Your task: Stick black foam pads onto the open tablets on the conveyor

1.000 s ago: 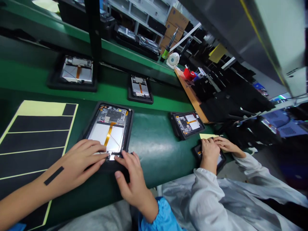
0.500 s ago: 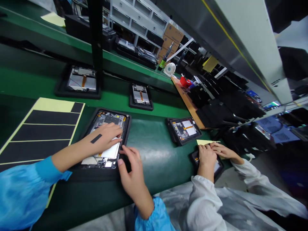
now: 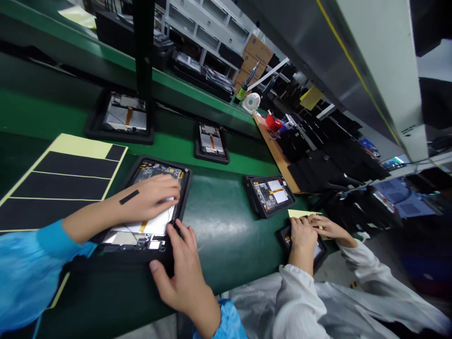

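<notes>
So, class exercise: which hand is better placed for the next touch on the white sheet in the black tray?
Probably the left. The left hand already lies flat on the white sheet, while the right hand sits at the corner of the black tray, off the sheet.

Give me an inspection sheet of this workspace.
Surface: green belt, with a black-and-yellow sheet at left.
Job's things: open tablet in a black tray, a white sheet lying across it.
Clutter: more tablets in trays along the belt.
Hands: left hand flat on the white sheet; right hand at the black tray's near edge.
Cables: orange flex ribbon showing at the white sheet.
Surroundings: co-worker's hands on another tray; desk fan and cardboard boxes beyond.
</notes>
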Tool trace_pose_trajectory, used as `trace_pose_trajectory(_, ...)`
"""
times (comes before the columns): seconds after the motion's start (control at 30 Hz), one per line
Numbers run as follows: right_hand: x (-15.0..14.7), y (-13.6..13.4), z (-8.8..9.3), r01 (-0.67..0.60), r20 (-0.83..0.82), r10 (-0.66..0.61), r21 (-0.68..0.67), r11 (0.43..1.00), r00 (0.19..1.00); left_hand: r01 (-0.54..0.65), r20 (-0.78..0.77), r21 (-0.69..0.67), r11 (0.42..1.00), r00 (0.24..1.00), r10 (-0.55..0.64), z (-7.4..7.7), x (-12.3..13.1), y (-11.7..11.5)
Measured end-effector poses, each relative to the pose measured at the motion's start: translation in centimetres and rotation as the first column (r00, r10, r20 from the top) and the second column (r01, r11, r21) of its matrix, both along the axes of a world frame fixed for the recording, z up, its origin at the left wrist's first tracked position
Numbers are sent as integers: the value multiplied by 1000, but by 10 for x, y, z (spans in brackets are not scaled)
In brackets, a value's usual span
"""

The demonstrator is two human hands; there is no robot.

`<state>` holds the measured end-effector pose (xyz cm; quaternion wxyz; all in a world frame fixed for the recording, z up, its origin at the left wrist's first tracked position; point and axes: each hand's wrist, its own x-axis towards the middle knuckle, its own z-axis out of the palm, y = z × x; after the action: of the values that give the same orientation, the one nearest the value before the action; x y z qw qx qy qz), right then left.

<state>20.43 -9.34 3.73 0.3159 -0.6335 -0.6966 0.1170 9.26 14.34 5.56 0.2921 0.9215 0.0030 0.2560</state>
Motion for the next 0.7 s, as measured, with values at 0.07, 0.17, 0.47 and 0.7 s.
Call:
trace_pose_trajectory(0.07,-1,1,2,-2,-11,3,50,999,1000,115,-23,-92,989,993,-117,-1,-9,-10)
trace_pose_trajectory(0.17,-2,3,4,-14,-34,18,115,993,999,224,-98,-168,960,965,-242,-8,-15,-14)
trace_pose_trajectory(0.47,-3,5,5,-8,-23,12,166,986,1000,247,-195,-19,969,949,-245,6,3,8)
trace_pose_trajectory(0.7,-3,4,1,-10,-4,11,178,984,1000,262,-164,-52,964,950,-267,12,4,3)
